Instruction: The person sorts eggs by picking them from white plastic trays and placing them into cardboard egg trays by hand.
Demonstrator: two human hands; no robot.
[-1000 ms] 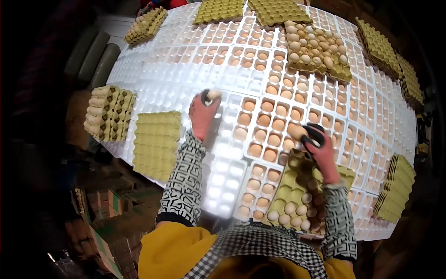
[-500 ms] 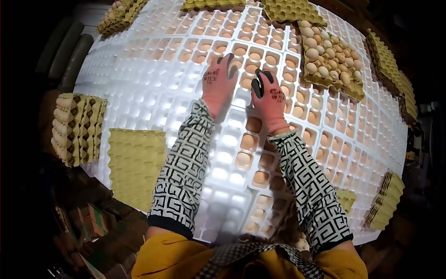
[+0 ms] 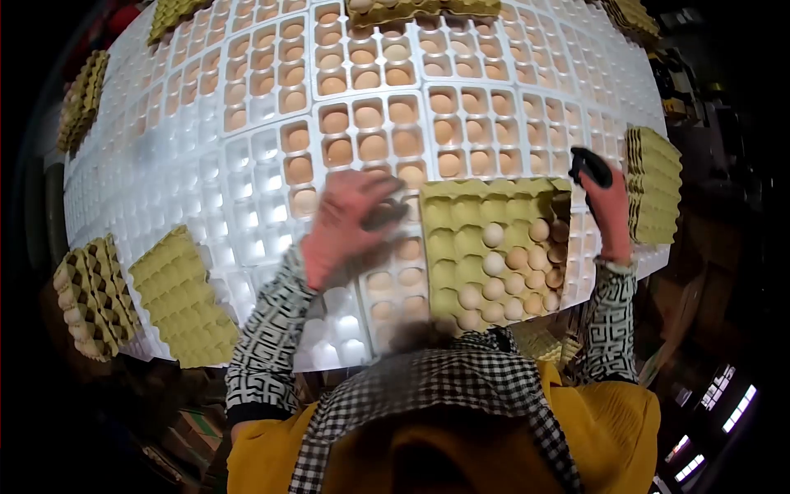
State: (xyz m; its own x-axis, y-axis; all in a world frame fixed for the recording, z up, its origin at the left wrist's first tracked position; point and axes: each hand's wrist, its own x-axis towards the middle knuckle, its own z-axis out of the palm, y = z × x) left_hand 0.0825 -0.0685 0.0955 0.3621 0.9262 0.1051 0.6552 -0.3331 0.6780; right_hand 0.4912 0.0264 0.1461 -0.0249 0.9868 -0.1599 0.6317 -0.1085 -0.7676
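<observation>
My left hand (image 3: 346, 218), in a pink glove with dark fingertips, is over the white plastic egg trays, beside the left edge of a pulp egg tray (image 3: 448, 202). Its fingers point right but are smeared by motion, so any grip is unclear. My right hand (image 3: 605, 198) is at the far right corner of that pulp tray, fingers bent and slightly apart, with nothing visible in them. Several pale eggs (image 3: 516, 258) sit in the pulp tray's near right part. Brown eggs (image 3: 373, 146) fill many cups of the white trays.
White plastic trays (image 3: 255, 206) cover the wide table, several with bare cups at the left. Stacked pulp trays (image 3: 654, 185) stand at the right edge. A pulp tray (image 3: 183, 300) and an egg-filled stack (image 3: 95, 296) are at the left. Another pulp tray (image 3: 424, 10) lies at the back.
The view has shifted. The pulp tray with eggs now lies close in front of me, between my hands. My hands have moved apart, the right one out to the tray's far side.
</observation>
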